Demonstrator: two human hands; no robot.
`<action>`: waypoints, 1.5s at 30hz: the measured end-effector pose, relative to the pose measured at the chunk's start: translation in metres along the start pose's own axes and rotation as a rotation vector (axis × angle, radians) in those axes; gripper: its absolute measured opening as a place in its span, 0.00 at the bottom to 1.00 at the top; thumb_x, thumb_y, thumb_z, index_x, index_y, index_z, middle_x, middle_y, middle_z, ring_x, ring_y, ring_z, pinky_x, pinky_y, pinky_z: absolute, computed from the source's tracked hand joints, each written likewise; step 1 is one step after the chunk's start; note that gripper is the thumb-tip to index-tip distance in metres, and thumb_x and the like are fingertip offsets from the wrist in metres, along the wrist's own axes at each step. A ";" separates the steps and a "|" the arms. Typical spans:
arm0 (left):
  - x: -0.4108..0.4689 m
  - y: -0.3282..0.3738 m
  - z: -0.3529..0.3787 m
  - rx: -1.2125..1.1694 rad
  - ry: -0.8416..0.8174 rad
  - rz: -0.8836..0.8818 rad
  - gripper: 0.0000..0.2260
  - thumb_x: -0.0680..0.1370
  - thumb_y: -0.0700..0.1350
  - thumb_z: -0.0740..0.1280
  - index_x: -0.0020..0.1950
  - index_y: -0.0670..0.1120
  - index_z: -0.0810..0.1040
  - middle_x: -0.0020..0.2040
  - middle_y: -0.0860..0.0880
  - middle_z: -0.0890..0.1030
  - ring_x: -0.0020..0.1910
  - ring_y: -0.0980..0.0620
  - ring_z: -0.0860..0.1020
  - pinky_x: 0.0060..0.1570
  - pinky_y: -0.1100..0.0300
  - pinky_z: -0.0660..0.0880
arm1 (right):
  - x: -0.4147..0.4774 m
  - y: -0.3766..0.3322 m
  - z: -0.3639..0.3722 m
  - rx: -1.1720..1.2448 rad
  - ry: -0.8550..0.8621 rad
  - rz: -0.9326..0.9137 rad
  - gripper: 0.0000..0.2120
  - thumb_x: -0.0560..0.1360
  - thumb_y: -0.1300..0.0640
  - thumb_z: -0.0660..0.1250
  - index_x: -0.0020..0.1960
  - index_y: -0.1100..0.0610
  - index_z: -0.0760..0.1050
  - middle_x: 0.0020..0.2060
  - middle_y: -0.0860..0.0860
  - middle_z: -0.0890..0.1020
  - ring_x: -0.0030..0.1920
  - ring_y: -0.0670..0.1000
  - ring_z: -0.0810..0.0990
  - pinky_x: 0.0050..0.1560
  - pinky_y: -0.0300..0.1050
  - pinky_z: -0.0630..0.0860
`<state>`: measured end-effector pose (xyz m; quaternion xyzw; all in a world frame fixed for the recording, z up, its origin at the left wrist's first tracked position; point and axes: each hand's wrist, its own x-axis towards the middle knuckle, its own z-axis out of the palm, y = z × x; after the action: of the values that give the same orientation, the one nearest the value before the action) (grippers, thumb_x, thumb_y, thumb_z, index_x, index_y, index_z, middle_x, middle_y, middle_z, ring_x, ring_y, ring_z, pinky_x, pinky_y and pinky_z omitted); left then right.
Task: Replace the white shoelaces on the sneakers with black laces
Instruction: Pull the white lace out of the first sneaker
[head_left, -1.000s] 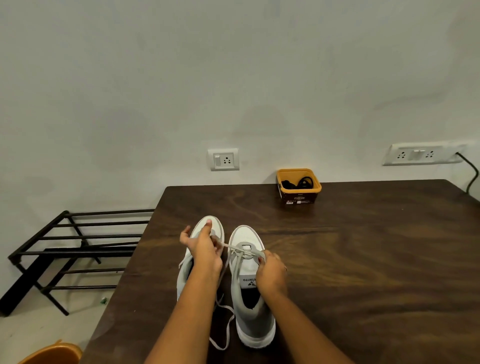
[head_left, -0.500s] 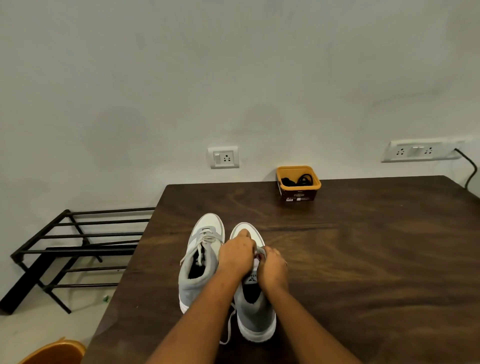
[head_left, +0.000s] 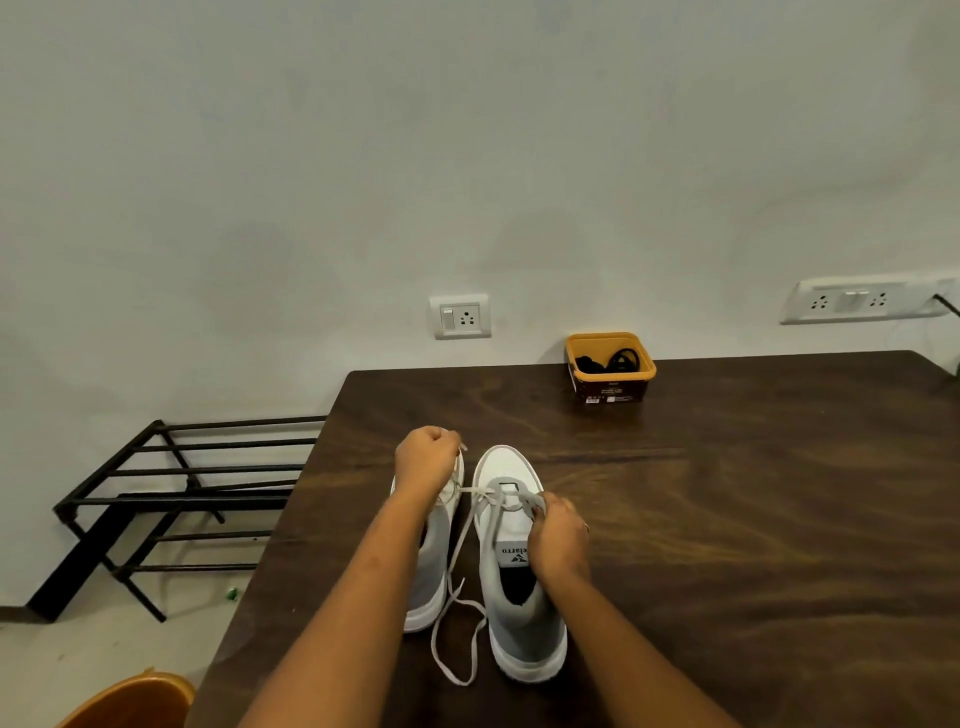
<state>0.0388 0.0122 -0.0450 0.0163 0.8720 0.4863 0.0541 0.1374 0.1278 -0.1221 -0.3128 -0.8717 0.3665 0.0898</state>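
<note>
Two white and grey sneakers stand side by side on the dark wooden table (head_left: 727, 519), toes pointing away from me. My left hand (head_left: 427, 460) is above the left sneaker (head_left: 434, 582) and pinches a white lace (head_left: 457, 566) that runs from the right sneaker (head_left: 511, 613). The lace's loose part trails down between the shoes and loops near the heels. My right hand (head_left: 558, 538) grips the lacing at the right sneaker's tongue. Black laces (head_left: 610, 359) lie in a yellow tub (head_left: 610, 384) at the table's far edge.
A black metal rack (head_left: 171, 499) stands on the floor left of the table. An orange rim (head_left: 130, 701) shows at the bottom left. Wall sockets (head_left: 460, 316) sit above the table's far edge, with a longer socket strip (head_left: 862, 301) at the right.
My left hand has moved from the right sneaker's lacing out to the left and away, drawing a length of white lace with it. My right hand stays at the tongue.
</note>
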 end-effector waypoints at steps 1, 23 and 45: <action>-0.002 -0.005 0.001 0.122 0.053 0.039 0.08 0.75 0.42 0.62 0.37 0.42 0.75 0.38 0.43 0.76 0.43 0.44 0.75 0.41 0.54 0.70 | -0.001 0.000 -0.001 -0.005 0.004 -0.004 0.16 0.79 0.63 0.56 0.65 0.55 0.73 0.59 0.54 0.77 0.60 0.56 0.75 0.59 0.47 0.72; -0.074 -0.060 0.062 0.370 -0.103 0.344 0.19 0.80 0.49 0.54 0.70 0.54 0.70 0.64 0.53 0.77 0.62 0.52 0.76 0.61 0.57 0.71 | 0.003 0.006 -0.011 0.336 0.050 -0.024 0.09 0.72 0.68 0.60 0.41 0.56 0.74 0.48 0.49 0.73 0.45 0.48 0.73 0.38 0.30 0.67; -0.066 -0.050 0.079 0.614 -0.065 0.214 0.13 0.81 0.45 0.53 0.65 0.51 0.69 0.57 0.47 0.80 0.56 0.45 0.78 0.52 0.52 0.74 | 0.030 -0.025 -0.079 -0.147 -0.515 -0.396 0.12 0.81 0.53 0.59 0.43 0.54 0.78 0.44 0.50 0.80 0.48 0.53 0.78 0.47 0.42 0.70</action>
<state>0.1141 0.0473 -0.1229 0.1390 0.9690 0.2029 0.0228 0.1321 0.1788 -0.0508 -0.0399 -0.9337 0.3450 -0.0871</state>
